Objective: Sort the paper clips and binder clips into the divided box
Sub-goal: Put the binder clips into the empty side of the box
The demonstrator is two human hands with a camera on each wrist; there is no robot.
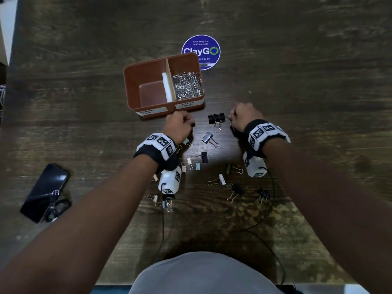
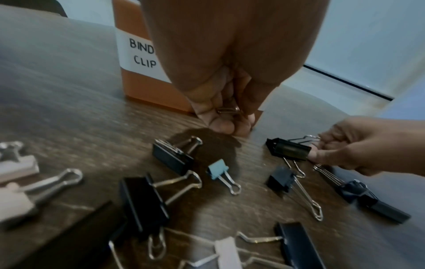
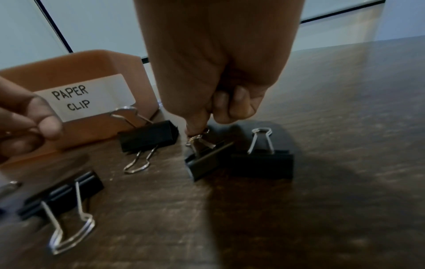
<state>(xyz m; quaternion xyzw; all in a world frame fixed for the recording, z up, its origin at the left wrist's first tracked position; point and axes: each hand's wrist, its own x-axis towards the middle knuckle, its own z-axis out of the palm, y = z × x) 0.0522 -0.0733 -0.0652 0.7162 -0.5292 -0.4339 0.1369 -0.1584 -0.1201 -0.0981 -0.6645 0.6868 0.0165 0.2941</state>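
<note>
Divided box (image 1: 146, 85): brown plastic, white partition, on the dark wood bench (image 1: 297, 71). Front labels read "BINDER CLIP" (image 1: 145, 112) (left compartment; partly covered by the hand in the left wrist view) and "PAPER CLIP" (image 3: 76, 99) (right compartment).

Paper clips (image 1: 186, 85): silver heap filling the right compartment. Left compartment bare.

Sticker (image 1: 201, 48): blue, round, behind the box, reads "Let's keep our pantries clean", "ClayGO"; lower text cut off by the box rim.

Binder clips (image 1: 204, 157): black, pale blue, pink and white, wire handles, scattered on the bench near the person, in front of the box.

Left hand (image 1: 180, 126): fingers curled round a small metal clip (image 2: 228, 110); mostly hidden, type unclear.

Right hand (image 1: 246, 115): pinching the wire handle of a black binder clip (image 3: 207, 160) that touches the bench.

Phone (image 1: 45, 192): dark, lying at the left.
</note>
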